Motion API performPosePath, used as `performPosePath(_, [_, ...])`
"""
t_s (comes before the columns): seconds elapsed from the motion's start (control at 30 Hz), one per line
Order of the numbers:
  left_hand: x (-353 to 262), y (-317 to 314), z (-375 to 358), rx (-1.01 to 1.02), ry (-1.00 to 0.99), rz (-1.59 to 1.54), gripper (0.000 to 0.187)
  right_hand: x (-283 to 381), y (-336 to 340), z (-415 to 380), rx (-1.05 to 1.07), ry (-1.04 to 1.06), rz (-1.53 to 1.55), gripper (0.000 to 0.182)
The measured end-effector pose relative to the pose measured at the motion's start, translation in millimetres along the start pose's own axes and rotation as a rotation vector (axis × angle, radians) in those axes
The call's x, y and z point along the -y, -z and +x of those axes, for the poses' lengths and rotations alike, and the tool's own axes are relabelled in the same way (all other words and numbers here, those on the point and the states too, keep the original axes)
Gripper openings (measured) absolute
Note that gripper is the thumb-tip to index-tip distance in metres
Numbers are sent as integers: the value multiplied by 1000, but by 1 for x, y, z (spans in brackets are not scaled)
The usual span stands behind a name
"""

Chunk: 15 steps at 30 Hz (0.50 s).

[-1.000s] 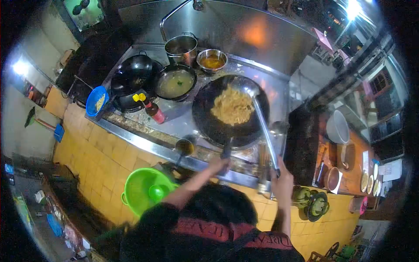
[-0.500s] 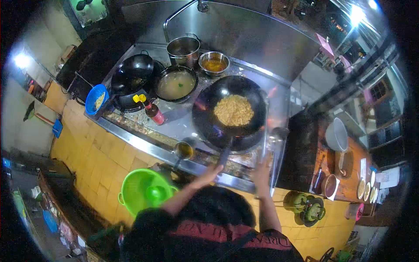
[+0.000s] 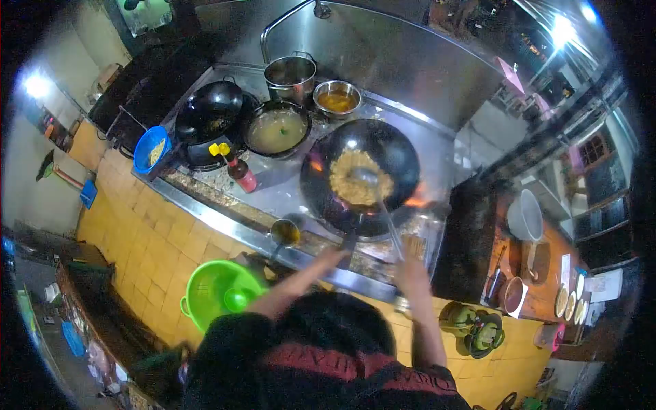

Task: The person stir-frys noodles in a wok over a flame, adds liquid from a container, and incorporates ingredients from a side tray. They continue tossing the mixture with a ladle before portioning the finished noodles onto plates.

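A large black wok (image 3: 400, 147) sits over flames on the stove, with brown, rice-like food (image 3: 347, 164) inside. My left hand (image 3: 329, 258) is closed round the wok's handle (image 3: 350, 239) at the stove's front edge. To its right, my right hand (image 3: 412, 270) grips a long-handled ladle (image 3: 391, 224). The ladle's bowl, blurred by motion, rests on or in the food. Some fingers of both hands are hard to make out. Left of the handle lies a small ladle-like cup (image 3: 285, 233) with dark yellow liquid.
A red-labelled bottle (image 3: 240, 174), a pan of cloudy broth (image 3: 277, 133), a steel bowl (image 3: 337, 100) of amber liquid and a tall pot (image 3: 290, 75) stand around the wok. A green tub (image 3: 205, 294) is below left, bowls (image 3: 525, 215) on the wooden counter at right.
My right hand has brought the ladle from the wok's right side into the food. The food's shape has shifted, and flames show more at the wok's right edge. My left hand stays at the handle.
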State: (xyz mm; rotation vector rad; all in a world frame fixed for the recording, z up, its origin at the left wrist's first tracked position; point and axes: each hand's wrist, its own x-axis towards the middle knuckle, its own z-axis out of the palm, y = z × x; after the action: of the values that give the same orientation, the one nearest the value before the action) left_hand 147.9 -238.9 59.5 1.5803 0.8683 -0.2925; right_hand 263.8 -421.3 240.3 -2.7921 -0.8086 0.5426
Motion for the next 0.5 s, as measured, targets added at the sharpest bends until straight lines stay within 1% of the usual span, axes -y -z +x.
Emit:
performPosePath(0.03, [-31,4,-19,-53,59,-62,52,-10,-44,24,7,26,52,51])
performPosePath(0.07, [16,-17,39,22,-63,-373,40,-19,-87,48,15,51,104,50])
performPosePath(0.1, [-4,-16,25,219,8,-642,33,-18,-66,44,74,118,118,48])
performPosePath(0.13, [-30,-14,10,417,76,-911,26,-15,-25,32,129,191,130,47])
performPosePath(0.2, [-34,-56,10,6,38,-684,17,-18,55,8,189,234,174,49])
performPosePath(0.23, [-64,-57,-26,36,137,-885,16,-29,71,1,236,247,74,50])
performPosePath(0.27, [-103,-47,-74,157,141,-1001,15,-30,75,-4,219,239,79,50])
performPosePath(0.3, [-142,-35,-123,281,157,-1107,14,-33,77,-12,222,182,-25,50])
performPosePath(0.33, [-155,-15,-153,484,83,-1132,13,-34,80,-18,228,129,-133,50])
performPosePath(0.37, [-159,-3,-160,617,252,-1196,13,-26,83,-23,255,142,-34,50])
performPosePath(0.4, [-156,9,-153,630,243,-977,13,-32,75,-22,257,141,-31,50])
performPosePath(0.47, [-122,14,-106,608,206,-986,13,-48,49,-21,158,319,122,52])
performPosePath(0.5, [-96,8,-80,485,227,-1025,11,-36,62,-28,243,252,149,52])
